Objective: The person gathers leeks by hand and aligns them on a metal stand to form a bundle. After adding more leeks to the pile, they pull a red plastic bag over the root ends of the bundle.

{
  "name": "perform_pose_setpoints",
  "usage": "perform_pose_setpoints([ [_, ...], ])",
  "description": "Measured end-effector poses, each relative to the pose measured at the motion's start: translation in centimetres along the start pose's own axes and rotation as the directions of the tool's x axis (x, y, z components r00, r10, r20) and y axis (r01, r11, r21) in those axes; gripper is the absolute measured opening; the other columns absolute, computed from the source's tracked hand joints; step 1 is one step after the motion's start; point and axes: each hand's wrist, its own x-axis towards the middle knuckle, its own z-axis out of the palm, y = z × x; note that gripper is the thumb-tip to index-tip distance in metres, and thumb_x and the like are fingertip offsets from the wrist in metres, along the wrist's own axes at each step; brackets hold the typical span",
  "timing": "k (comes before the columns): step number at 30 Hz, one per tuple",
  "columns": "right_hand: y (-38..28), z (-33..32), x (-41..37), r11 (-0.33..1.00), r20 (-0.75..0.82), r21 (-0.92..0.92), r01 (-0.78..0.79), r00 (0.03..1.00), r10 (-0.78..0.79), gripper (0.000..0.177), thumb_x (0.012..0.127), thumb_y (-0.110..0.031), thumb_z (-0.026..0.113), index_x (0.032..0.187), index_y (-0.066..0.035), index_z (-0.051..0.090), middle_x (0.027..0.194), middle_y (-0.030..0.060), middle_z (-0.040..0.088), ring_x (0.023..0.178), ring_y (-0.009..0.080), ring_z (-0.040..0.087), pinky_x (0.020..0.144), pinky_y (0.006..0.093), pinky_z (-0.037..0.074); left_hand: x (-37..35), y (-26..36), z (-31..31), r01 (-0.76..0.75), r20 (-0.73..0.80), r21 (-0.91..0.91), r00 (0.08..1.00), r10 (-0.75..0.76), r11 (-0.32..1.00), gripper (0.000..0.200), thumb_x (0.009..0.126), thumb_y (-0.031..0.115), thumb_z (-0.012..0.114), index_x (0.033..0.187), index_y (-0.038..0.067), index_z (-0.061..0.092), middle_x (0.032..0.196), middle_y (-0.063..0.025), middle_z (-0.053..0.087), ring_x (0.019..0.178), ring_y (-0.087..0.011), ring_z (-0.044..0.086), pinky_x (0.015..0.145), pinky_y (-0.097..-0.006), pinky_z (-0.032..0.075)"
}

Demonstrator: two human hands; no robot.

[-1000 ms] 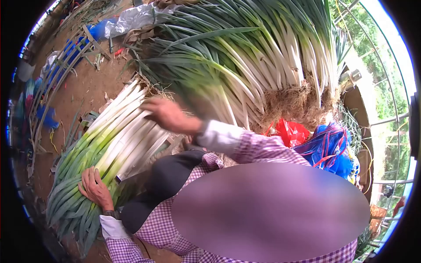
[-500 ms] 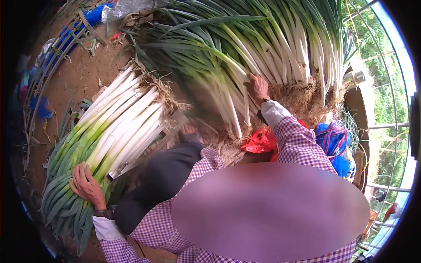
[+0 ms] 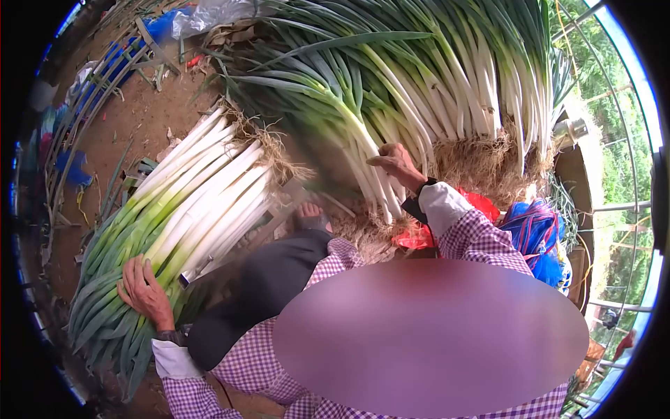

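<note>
My left hand (image 3: 145, 292) lies on the green leaves of a bundle of long green onions (image 3: 202, 202), its fingers stretched out over them. The bundle has thick white stalks, with stringy roots toward the upper right. My right hand (image 3: 399, 167) is closed at the white stalks of several green onions (image 3: 366, 146) at the near edge of a larger pile. Its fingers bend around a stalk, though the palm side is hidden. The larger pile of green onions (image 3: 453, 77) fans out behind, leaves away from me and roots toward me.
Beside my right sleeve are a red plastic bag (image 3: 419, 235) and a bundle of blue and red string (image 3: 534, 234). A metal strip (image 3: 209, 269) juts out by the left bundle. Bare soil (image 3: 139, 105) and clear plastic (image 3: 209, 17) show at upper left. A foot (image 3: 309, 213) is between the piles.
My right hand has drawn down and left toward me, off the taller stalks. My left hand stays on the bundle. The whole view has shifted slightly.
</note>
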Motion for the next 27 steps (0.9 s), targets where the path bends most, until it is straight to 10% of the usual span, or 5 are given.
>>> perform_pose_setpoints([
  [8, 2.4, 5.1, 0.4, 0.943, -0.007, 0.323, 0.084, 0.996, -0.086, 0.05, 0.081, -0.027, 0.082, 0.114, 0.005, 0.064, 0.086, 0.0133, 0.068, 0.077, 0.0214, 0.066, 0.068, 0.0358, 0.052, -0.2, -0.1, 0.1, -0.004, -0.02, 0.018, 1.0, 0.005, 1.0, 0.035, 0.108, 0.037, 0.051, 0.127, 0.015, 0.07, 0.134, 0.0028, 0.065, 0.131, -0.0179, 0.057, 0.117, -0.0482, 0.027],
  [15, 5.1, 12.7, 0.5, 0.992, -0.136, -0.09, 0.085, 0.986, -0.096, 0.046, 0.08, -0.026, 0.081, 0.117, -0.006, 0.063, 0.106, 0.0196, 0.07, 0.099, 0.035, 0.068, 0.085, 0.0444, 0.055, 0.0, 0.1, 0.0, -0.002, -0.007, 0.027, 1.0, 0.002, 1.0, 0.035, 0.109, 0.039, 0.05, 0.128, 0.017, 0.07, 0.134, 0.0042, 0.065, 0.129, -0.0169, 0.057, 0.116, -0.0474, 0.028],
  [21, 3.8, 10.0, -0.1, 0.974, -0.539, -0.212, 0.073, 0.823, -0.179, 0.043, 0.085, -0.028, 0.079, 0.12, -0.01, 0.06, 0.114, 0.0152, 0.068, 0.106, 0.0363, 0.066, 0.087, 0.0492, 0.052, 0.0, 0.3, -0.2, -0.008, -0.01, 0.04, 1.0, 0.009, 0.999, 0.035, 0.109, 0.039, 0.05, 0.128, 0.018, 0.07, 0.134, 0.0045, 0.065, 0.13, -0.0164, 0.057, 0.116, -0.0478, 0.028],
  [27, 4.4, 9.4, 1.6, 0.943, -0.331, -0.297, -0.15, 0.942, 0.046, 0.042, 0.078, -0.027, 0.083, 0.11, -0.008, 0.063, 0.11, 0.0157, 0.069, 0.099, 0.0353, 0.068, 0.085, 0.0485, 0.053, -0.1, 0.1, 0.1, -0.006, -0.025, 0.033, 1.0, 0.007, 0.999, 0.035, 0.108, 0.039, 0.05, 0.128, 0.017, 0.07, 0.135, 0.0042, 0.065, 0.13, -0.0164, 0.057, 0.117, -0.0481, 0.028],
])
